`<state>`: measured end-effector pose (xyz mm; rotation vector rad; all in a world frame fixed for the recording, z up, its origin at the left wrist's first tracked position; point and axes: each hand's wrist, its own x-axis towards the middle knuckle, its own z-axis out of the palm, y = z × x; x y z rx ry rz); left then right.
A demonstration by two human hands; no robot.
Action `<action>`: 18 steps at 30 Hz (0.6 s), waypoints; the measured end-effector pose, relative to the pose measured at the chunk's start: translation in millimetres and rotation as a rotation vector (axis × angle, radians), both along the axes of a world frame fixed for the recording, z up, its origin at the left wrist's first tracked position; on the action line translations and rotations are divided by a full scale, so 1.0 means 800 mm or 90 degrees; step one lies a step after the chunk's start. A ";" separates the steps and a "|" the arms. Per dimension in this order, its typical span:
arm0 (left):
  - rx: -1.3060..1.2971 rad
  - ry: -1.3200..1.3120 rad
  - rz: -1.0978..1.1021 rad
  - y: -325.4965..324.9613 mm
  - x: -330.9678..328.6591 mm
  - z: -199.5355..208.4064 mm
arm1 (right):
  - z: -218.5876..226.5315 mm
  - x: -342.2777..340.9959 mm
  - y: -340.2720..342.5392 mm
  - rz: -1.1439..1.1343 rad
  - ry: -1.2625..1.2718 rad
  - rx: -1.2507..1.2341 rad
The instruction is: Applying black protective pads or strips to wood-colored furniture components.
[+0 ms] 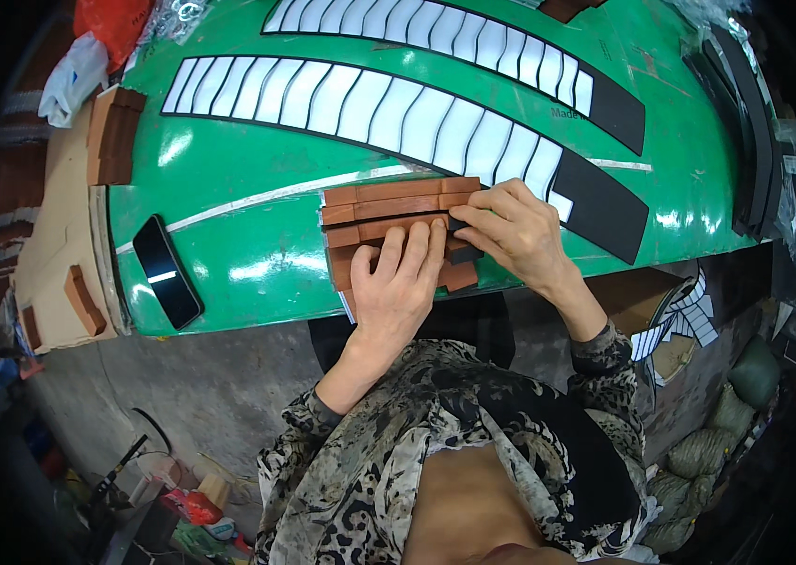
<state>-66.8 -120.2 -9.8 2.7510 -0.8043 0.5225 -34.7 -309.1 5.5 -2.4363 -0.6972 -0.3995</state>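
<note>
A stack of reddish-brown ridged strips [384, 200] lies at the table's near edge, with dark gaps between its rows. My left hand [396, 282] rests on the strips, fingers stretched out and their tips pressing the middle row. At the right end of the stack, my right hand [518, 235] has thumb and forefinger pinched together beside a dark edge. What sits between those fingertips is too small to make out. Just beyond the hands lies a long curved black panel [605, 209] covered with white wavy-edged pieces [398, 115].
The green table [219, 202] also bears a second curved panel [454, 33] and a phone [168, 271]. Cardboard [68, 235] with brown pieces [115, 137] stands at the left. Dark curved panels [741, 132] lie at the right; below is a box [638, 299] with white-striped pieces.
</note>
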 end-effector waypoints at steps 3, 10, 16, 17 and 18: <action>0.005 -0.016 0.003 0.000 0.000 -0.001 | 0.001 0.003 0.002 0.020 -0.004 -0.010; -0.001 -0.006 -0.005 0.002 0.000 0.000 | -0.013 0.006 -0.006 0.083 -0.009 0.038; 0.008 -0.002 -0.005 0.003 0.001 0.001 | -0.019 0.006 -0.008 0.096 0.005 0.073; 0.008 -0.002 -0.004 0.003 0.002 0.001 | -0.019 0.006 -0.007 0.097 0.005 0.073; 0.007 -0.002 -0.004 0.003 0.002 0.001 | -0.019 0.006 -0.006 0.092 0.009 0.075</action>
